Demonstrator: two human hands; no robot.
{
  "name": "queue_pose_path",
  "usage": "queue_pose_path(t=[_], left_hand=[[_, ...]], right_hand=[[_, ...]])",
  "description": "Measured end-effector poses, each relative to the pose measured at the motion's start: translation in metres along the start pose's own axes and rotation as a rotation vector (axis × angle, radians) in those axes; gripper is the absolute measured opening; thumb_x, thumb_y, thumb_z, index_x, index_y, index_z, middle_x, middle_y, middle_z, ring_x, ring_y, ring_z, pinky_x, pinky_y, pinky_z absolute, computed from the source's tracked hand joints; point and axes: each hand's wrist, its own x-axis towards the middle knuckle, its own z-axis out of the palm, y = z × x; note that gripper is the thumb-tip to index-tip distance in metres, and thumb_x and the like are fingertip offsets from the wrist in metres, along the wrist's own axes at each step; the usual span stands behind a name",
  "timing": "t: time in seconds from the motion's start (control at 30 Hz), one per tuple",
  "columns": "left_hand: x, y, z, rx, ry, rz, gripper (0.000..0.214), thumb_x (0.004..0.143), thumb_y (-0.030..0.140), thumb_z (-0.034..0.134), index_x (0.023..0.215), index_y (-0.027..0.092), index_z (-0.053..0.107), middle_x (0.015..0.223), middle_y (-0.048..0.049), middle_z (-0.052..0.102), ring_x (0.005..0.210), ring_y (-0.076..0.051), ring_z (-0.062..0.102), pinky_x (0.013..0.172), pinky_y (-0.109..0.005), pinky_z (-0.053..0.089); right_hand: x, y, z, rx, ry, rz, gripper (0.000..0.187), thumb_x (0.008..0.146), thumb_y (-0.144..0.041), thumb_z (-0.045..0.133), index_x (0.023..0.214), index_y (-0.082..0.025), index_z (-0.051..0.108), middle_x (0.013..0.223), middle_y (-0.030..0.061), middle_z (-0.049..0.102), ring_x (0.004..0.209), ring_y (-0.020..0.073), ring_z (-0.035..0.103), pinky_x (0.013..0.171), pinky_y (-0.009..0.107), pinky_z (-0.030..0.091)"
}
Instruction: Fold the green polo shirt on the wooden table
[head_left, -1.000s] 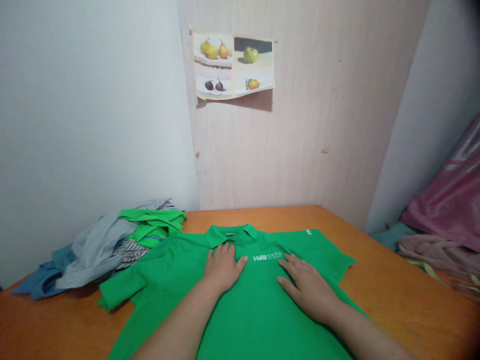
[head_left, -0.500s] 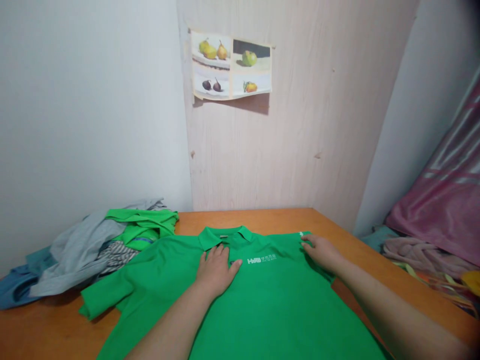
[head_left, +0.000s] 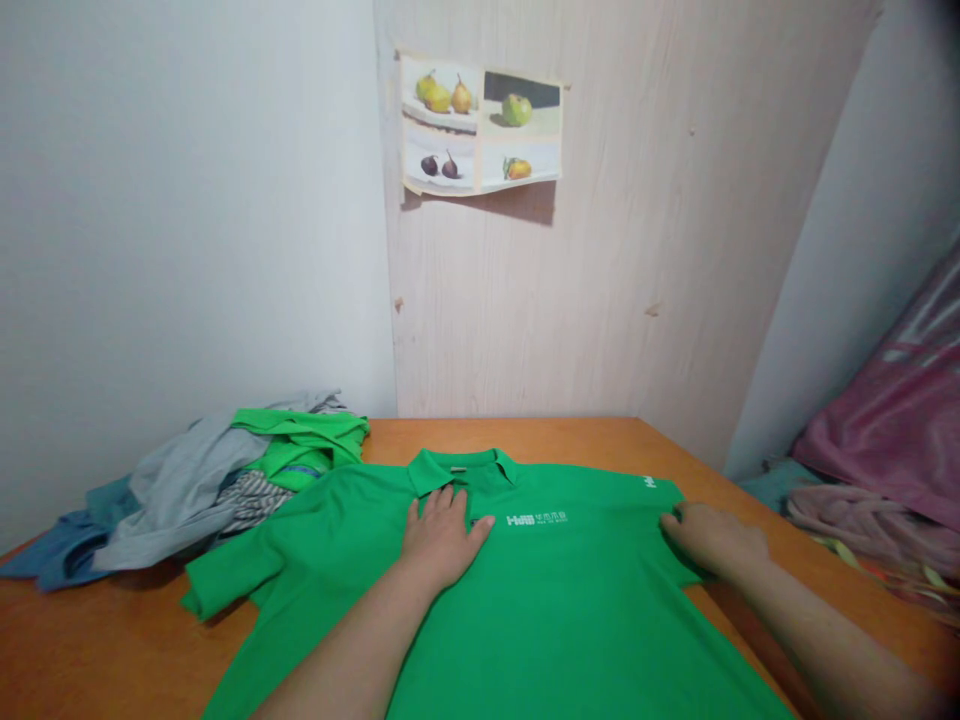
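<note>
Shirt (head_left: 555,610), green and short-sleeved, lies face up on the orange-brown table (head_left: 510,435) directly in front of you, its collar (head_left: 426,474) toward the far edge and its lower part running out of view at the bottom. You have your left hand (head_left: 439,540) laid on the chest just below the collar, palm down, fingers extended and thumb held apart, beside the white printed logo (head_left: 536,519). Your right hand (head_left: 712,535) is at the hem of the sleeve on your right, near a small white mark (head_left: 650,482); its fingers are bent and the thumb touches the cloth. Whether you are pinching the hem or only resting on it cannot be determined from this view. The sleeve on your left (head_left: 232,575) reaches out over the table with some creasing

To your left, you have a loose heap of clothing just beside the shirt's shoulder: a grey garment (head_left: 180,475), a bright green garment (head_left: 315,440), a striped cloth (head_left: 251,500) and a blue garment (head_left: 56,552). Along your right, a shiny pink cloth (head_left: 885,410) and a bunched mauve cloth (head_left: 847,515) are noted by the table's edge. Facing you, a sheet of four fruit pictures (head_left: 480,135) is fixed to a pale wood-grain panel (head_left: 540,310), its lower edge curling away
</note>
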Motion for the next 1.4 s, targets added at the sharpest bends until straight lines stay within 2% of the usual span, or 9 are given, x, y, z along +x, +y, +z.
queue_pose_path(t=[0.2,0.33,0.5,0.63,0.8,0.9,1.0,1.2,1.4], left_hand=[[-0.001,0.0,0.0,0.004,0.011,0.013,0.082,0.09,0.073,0.018,0.143,0.017,0.045,0.153,-0.015,0.038,0.141,-0.035,0.031,0.112,-0.062,0.02],[-0.001,0.0,0.0,-0.002,0.012,0.008,0.081,0.091,0.073,0.019,0.144,0.019,0.045,0.154,-0.0142,0.037,0.141,-0.035,0.031,0.112,-0.062,0.02],[-0.001,0.001,0.001,-0.009,0.012,0.0,0.081,0.091,0.073,0.019,0.145,0.019,0.044,0.155,-0.0144,0.036,0.142,-0.035,0.029,0.112,-0.062,0.02],[-0.002,0.003,-0.001,-0.023,0.018,0.0,0.08,0.091,0.073,0.02,0.144,0.018,0.045,0.154,-0.0147,0.036,0.141,-0.035,0.03,0.112,-0.063,0.02],[0.001,0.005,-0.007,-0.046,0.061,0.01,0.059,0.099,0.054,0.021,0.134,0.02,0.054,0.149,-0.0109,0.045,0.137,-0.031,0.038,0.111,-0.061,0.023],[0.005,0.001,-0.006,-0.043,0.095,0.039,0.046,0.1,0.039,0.025,0.127,0.022,0.058,0.143,-0.0083,0.052,0.131,-0.028,0.044,0.111,-0.058,0.028],[0.009,-0.005,-0.002,-0.042,0.097,0.068,0.045,0.099,0.038,0.028,0.13,0.024,0.057,0.144,-0.0058,0.052,0.129,-0.029,0.045,0.109,-0.056,0.031],[0.012,-0.008,0.007,-0.058,0.064,0.064,0.052,0.099,0.049,0.025,0.14,0.027,0.049,0.151,-0.0027,0.044,0.132,-0.035,0.041,0.11,-0.061,0.027],[0.014,-0.012,0.005,-0.16,0.075,0.057,0.042,0.096,0.029,0.032,0.131,0.027,0.055,0.141,-0.0032,0.054,0.129,-0.026,0.047,0.112,-0.055,0.027]], right_hand=[[0.012,-0.002,0.005,0.027,0.077,-0.017,0.047,0.088,-0.038,0.042,0.119,-0.012,0.064,0.11,0.023,0.067,0.101,0.0358,0.065,0.081,0.046,0.049],[0.013,-0.002,0.013,0.054,0.098,-0.077,0.045,0.09,-0.028,0.039,0.131,-0.018,0.056,0.115,0.0167,0.066,0.099,0.0277,0.066,0.082,0.038,0.047],[0.013,0.003,0.012,-0.016,0.087,-0.034,0.037,0.09,-0.026,0.037,0.116,-0.019,0.063,0.109,0.016,0.066,0.095,0.0291,0.066,0.075,0.038,0.048],[0.015,-0.009,-0.001,-0.067,0.131,-0.062,0.034,0.087,-0.027,0.042,0.107,-0.019,0.068,0.107,0.0176,0.066,0.099,0.034,0.064,0.076,0.043,0.047],[0.011,-0.062,-0.026,0.083,0.184,-0.229,0.042,0.088,-0.034,0.044,0.119,-0.016,0.066,0.11,0.0194,0.067,0.104,0.0327,0.062,0.083,0.042,0.045],[-0.003,-0.111,-0.042,0.224,0.1,-0.393,0.037,0.088,-0.029,0.043,0.111,-0.015,0.068,0.107,0.0167,0.069,0.1,0.0272,0.064,0.081,0.035,0.044],[-0.022,-0.162,-0.05,0.299,-0.003,-0.563,0.03,0.088,-0.025,0.043,0.095,-0.019,0.072,0.094,0.0096,0.073,0.091,0.0216,0.065,0.075,0.028,0.041],[-0.047,-0.236,-0.034,0.309,-0.078,-0.708,0.023,0.081,-0.018,0.05,0.081,-0.021,0.073,0.091,0.0077,0.074,0.089,0.0202,0.065,0.074,0.026,0.039],[-0.047,-0.258,-0.016,0.317,-0.073,-0.729,0.034,0.08,-0.011,0.05,0.102,-0.022,0.074,0.106,0.0082,0.073,0.099,0.0208,0.064,0.085,0.027,0.041]])
